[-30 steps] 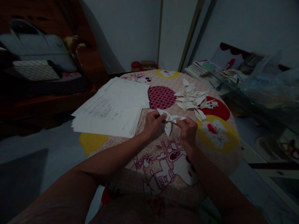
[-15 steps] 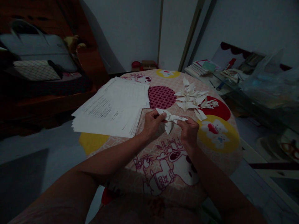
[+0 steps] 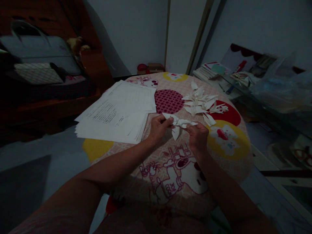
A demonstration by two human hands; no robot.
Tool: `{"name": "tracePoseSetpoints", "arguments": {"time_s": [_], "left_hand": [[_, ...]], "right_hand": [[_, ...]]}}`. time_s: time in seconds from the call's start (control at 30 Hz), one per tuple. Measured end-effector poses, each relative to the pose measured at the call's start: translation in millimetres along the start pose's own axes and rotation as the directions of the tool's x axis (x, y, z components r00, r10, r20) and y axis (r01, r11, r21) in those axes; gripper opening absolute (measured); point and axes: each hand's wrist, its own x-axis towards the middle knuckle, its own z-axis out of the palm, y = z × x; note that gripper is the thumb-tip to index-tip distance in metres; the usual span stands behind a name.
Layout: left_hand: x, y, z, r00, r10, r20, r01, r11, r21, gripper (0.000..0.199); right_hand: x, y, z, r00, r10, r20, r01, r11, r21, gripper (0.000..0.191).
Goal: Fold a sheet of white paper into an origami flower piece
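A folded white paper flower with pointed petals is held above the table between both hands. My left hand pinches its left side, thumb on top near the base of a petal. My right hand is closed on its right end, the fingertips partly hidden behind the paper. One petal hangs down between the hands. Beyond my right hand lies a pile of similar folded paper flowers. To the left of my left hand is a stack of printed paper sheets.
A patterned cloth covers the round table. At the right stands a glass-topped side table bearing papers and a plastic bag. On the left, a wooden bench holds a pale handbag and a quilted purse.
My right hand has shifted very slightly to the right along with the right end of the paper flower. The left hand keeps its place, and the stack and pile are unchanged.
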Motion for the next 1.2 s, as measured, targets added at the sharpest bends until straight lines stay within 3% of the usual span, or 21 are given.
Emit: {"name": "tracePoseSetpoints", "arguments": {"time_s": [0.23,0.4,0.53,0.6,0.73,0.83,0.93,1.07,1.2], "left_hand": [[1.7,0.8,0.8,0.994,-0.103,-0.041,0.099,0.990,-0.099,0.019],[-1.0,3.7,1.1,0.999,-0.039,-0.021,0.037,0.997,-0.065,0.019],[-2.3,5.7,0.5,1.000,0.023,-0.006,-0.023,1.000,-0.017,0.017],[-1.8,6.4,-0.1,1.000,0.017,0.010,-0.017,1.000,0.003,0.018],[-0.1,7.8,-1.4,0.996,-0.010,0.083,0.007,0.999,0.035,0.024],[-0.5,9.0,-1.5,0.994,0.015,0.108,-0.029,0.991,0.130,0.025],[-2.4,10.1,-0.2,0.996,0.041,0.081,-0.052,0.988,0.144,0.024],[-4.1,10.2,1.7,0.999,0.019,0.045,-0.024,0.995,0.099,0.022],[-3.7,8.7,1.9,1.000,0.004,0.016,-0.005,0.996,0.085,0.022]], "right_hand": [[0.1,1.3,-2.3,0.999,-0.052,-0.008,0.052,0.998,-0.034,0.003],[0.5,-1.5,0.0,0.998,-0.048,-0.031,0.046,0.997,-0.064,0.005],[-0.1,-4.7,-1.5,0.985,-0.153,0.073,0.163,0.974,-0.158,0.012],[-0.3,-6.3,-4.6,0.956,-0.249,0.157,0.281,0.930,-0.239,0.012],[-1.7,-10.7,-9.6,0.845,-0.427,0.321,0.525,0.774,-0.354,0.010],[-4.0,-13.8,-8.9,0.805,-0.462,0.372,0.586,0.714,-0.383,0.010],[-6.2,-15.6,-5.9,0.848,-0.428,0.312,0.526,0.753,-0.396,0.009],[-7.0,-17.8,-1.3,0.938,-0.309,0.159,0.347,0.864,-0.366,0.008],[-6.3,-20.5,3.4,0.984,-0.173,0.029,0.175,0.947,-0.268,0.010]]}}
